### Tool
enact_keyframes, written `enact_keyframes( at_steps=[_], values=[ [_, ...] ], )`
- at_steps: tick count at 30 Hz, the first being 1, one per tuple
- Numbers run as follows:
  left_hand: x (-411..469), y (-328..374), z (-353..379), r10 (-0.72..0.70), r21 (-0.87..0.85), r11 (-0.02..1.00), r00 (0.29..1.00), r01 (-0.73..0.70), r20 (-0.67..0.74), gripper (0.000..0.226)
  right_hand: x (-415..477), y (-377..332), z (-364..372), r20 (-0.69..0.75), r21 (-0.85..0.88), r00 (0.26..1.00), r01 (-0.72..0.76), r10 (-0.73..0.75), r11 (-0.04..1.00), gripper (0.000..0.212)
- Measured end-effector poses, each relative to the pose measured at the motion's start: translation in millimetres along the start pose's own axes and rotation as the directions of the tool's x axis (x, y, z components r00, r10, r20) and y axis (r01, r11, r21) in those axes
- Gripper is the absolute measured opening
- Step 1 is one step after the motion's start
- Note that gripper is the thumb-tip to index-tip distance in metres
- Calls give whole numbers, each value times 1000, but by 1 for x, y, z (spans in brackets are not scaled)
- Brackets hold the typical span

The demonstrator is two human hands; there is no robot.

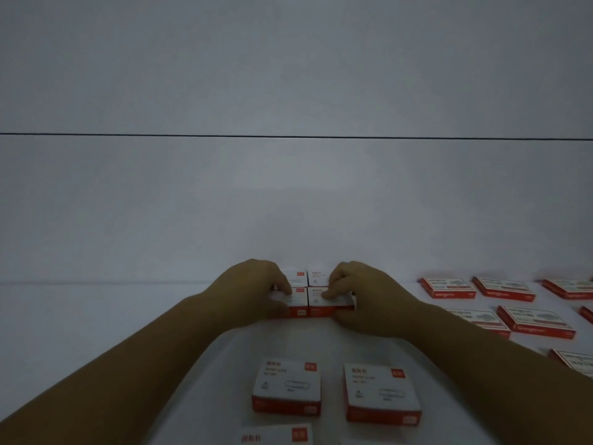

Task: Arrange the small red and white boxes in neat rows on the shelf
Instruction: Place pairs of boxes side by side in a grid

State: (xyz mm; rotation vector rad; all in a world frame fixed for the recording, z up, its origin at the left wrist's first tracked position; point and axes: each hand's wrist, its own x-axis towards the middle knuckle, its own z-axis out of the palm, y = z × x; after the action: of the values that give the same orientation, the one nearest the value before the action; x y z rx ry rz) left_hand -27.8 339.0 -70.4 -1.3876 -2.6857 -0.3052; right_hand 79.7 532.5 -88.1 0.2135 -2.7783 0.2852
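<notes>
Four small red and white boxes sit in a tight two-by-two block against the back wall of the white shelf (96,316). My left hand (253,289) grips the front left box (296,300), fingers curled over its top and thumb at its front. My right hand (362,297) grips the front right box (321,303) the same way. The two rear boxes (313,277) show between my hands. Nearer to me lie two loose boxes, one at the left (286,387) and one at the right (382,393). Another box (276,435) is cut off by the bottom edge.
Several wider, flat red and white boxes (447,287) lie in rows on the right part of the shelf, out to the right edge. A white back wall with a dark horizontal seam (288,135) rises behind the boxes.
</notes>
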Motion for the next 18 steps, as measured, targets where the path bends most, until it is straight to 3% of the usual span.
enact_keyframes(
  at_steps=[6,11,14,18],
  values=[
    [-1,7,-1,46,45,998,999,-46,-18,38,1,-4,-5,40,-54,999,-1,3,999,32],
    [-14,34,-23,144,-115,984,986,-135,79,27,2,-17,-24,178,-196,984,33,3,980,41],
    [-33,41,-38,222,-150,969,960,-197,171,18,-16,-27,-48,158,-109,987,54,-36,993,34],
    [-72,32,-34,275,-149,959,923,-243,270,32,-63,-47,-58,325,-18,938,136,-123,991,40]
  ],
)
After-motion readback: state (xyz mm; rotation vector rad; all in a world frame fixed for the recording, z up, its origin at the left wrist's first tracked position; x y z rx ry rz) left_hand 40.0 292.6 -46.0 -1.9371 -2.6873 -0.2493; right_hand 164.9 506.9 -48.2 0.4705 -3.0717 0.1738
